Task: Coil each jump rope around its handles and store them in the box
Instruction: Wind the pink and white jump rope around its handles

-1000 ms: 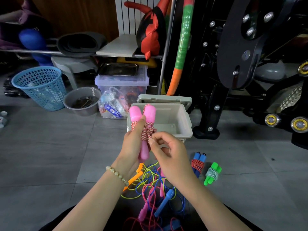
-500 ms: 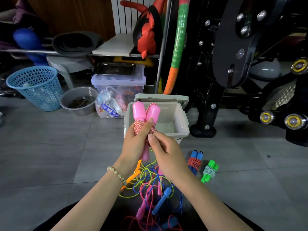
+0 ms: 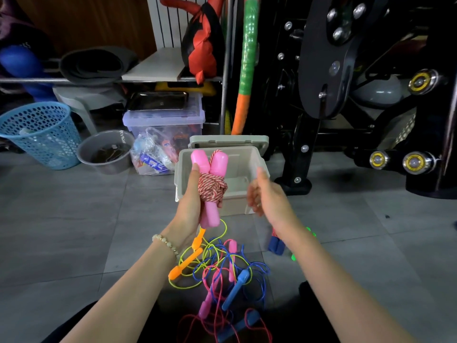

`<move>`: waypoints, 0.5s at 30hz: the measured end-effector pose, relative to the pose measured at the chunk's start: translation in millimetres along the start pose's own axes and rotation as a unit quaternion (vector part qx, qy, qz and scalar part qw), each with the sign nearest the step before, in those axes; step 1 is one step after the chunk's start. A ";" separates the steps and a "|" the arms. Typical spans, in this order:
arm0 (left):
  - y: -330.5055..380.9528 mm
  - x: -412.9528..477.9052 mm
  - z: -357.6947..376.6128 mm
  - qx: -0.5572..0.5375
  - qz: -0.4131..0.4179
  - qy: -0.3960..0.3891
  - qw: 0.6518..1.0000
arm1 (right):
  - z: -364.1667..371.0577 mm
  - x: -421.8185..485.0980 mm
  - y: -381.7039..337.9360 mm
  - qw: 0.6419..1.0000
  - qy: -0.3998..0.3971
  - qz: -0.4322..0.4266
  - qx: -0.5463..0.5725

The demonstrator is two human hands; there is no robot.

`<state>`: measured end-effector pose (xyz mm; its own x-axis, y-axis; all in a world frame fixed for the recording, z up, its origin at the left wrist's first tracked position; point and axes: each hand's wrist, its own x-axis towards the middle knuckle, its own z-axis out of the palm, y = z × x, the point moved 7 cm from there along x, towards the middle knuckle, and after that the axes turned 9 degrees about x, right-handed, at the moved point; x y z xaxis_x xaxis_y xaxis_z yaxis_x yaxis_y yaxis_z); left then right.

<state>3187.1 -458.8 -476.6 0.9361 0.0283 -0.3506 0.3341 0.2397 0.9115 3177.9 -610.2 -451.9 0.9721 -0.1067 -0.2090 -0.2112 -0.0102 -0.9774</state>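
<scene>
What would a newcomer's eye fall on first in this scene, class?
The pink rope, coiled round its handles, sits mid-frame in the left hand, before the open beige box. The right hand hangs open beside it. Below, a bright tangle of loose ropes lies on the grey floor.

Single head-worn wide-angle view, forward and down onto nearby floor (image 3: 74, 231).

Grey tiled floor (image 3: 61, 231) spreads before me, with a wood-panelled wall (image 3: 86, 21) and a white radiator (image 3: 160, 21) at the back. A metal shelf (image 3: 158, 68) carries a rolled dark mat (image 3: 96, 63); on the floor near it stand a blue mesh wastebasket (image 3: 42, 134), a grey basin (image 3: 106, 154) and a clear lidded storage bin (image 3: 165, 117). A black gym machine (image 3: 346, 70) fills my right side.
</scene>
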 end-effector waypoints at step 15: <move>-88.3 -8.6 137.7 0.273 0.013 -0.256 0.927 | -115.9 -2.9 104.2 0.983 0.049 0.085 0.154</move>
<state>3164.7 -613.8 -524.5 0.8274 -0.4713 -0.3056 0.1847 -0.2855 0.9404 3141.2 -726.2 -549.3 0.9080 -0.1755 -0.3804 -0.3140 0.3159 -0.8953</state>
